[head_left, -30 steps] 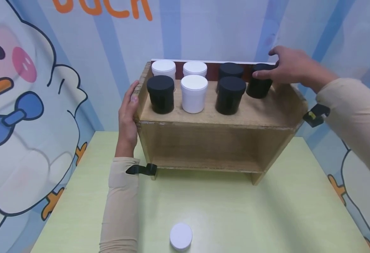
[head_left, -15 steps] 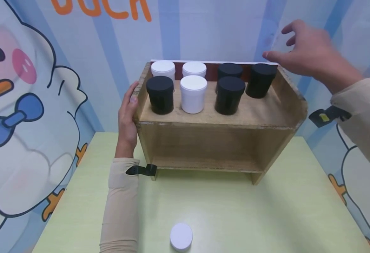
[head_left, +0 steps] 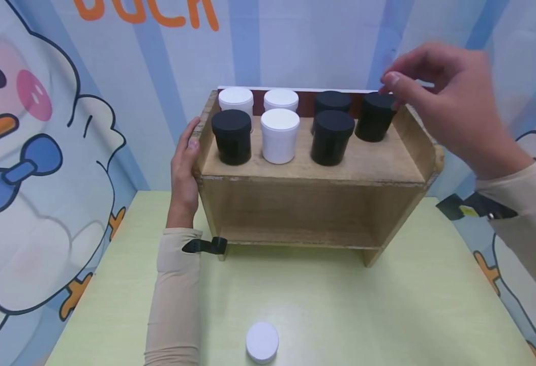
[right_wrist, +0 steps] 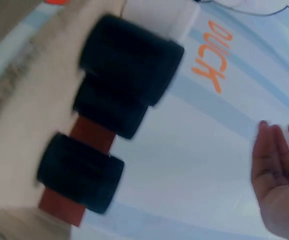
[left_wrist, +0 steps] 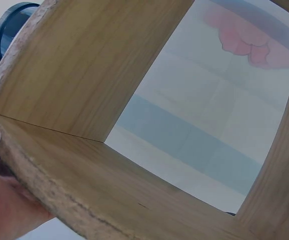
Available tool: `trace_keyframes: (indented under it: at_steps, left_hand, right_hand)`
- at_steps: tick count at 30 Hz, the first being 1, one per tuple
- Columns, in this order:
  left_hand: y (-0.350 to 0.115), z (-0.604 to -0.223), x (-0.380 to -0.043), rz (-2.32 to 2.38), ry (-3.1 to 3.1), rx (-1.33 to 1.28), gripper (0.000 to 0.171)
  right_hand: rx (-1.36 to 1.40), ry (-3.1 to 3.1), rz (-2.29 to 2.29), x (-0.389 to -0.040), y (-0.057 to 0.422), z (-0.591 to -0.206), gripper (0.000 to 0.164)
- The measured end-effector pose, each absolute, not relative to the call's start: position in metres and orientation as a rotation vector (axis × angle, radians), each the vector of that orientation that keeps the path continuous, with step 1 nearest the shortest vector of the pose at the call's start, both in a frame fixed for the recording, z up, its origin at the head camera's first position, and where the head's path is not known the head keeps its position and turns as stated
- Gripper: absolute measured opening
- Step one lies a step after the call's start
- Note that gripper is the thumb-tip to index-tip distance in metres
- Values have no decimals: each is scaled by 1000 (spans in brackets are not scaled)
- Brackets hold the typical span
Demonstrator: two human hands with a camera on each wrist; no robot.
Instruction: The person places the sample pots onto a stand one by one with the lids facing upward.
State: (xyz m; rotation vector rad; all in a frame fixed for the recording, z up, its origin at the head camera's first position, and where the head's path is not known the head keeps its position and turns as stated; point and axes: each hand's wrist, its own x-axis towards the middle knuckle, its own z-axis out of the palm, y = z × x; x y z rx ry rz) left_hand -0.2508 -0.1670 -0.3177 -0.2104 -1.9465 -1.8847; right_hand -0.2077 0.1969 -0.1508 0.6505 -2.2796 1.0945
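My left hand rests against the outer left side of a small two-tier wooden shelf, fingers lying along the panel and the thumb at its front edge. Above the shelf's back right corner is my right hand, holding nothing, its fingertips overlapping a black lidded jar in the head view. The right wrist view shows that hand's fingers straight and apart from the jars. Other black jars and white jars stand upright in two rows on the upper board.
A round white-topped container stands on the pale green table, in front of the shelf. Raised side panels and a red-brown back strip border the upper board. A printed duck backdrop hangs behind.
My right hand has let go of the back right black jar, lifted away to the right, then come back down and nearer the camera. The left hand and jars have stayed put.
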Motion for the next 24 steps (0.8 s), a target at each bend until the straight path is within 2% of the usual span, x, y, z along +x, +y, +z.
trace_keyframes:
  at_steps: [4,9,16,24]
  left_hand:
    - [-166,-317,-251,-1893,-1948,-218,52]
    - [-167,-317,-250,-1886,-1958,-210,52]
    - [-168,-317,-250,-1886,-1958,-199,52]
    - [-168,-318,-251,-1875,-1961,-198,53]
  right_hand:
    - [957,-2000,1401,-199,192,-165,12]
    - [1147,-1784,1673,-189,185,-181,14]
    - [1199,-1620,1757,-180,177,-194,8]
    - [1212,-1626,1755,-172,177,-210,16]
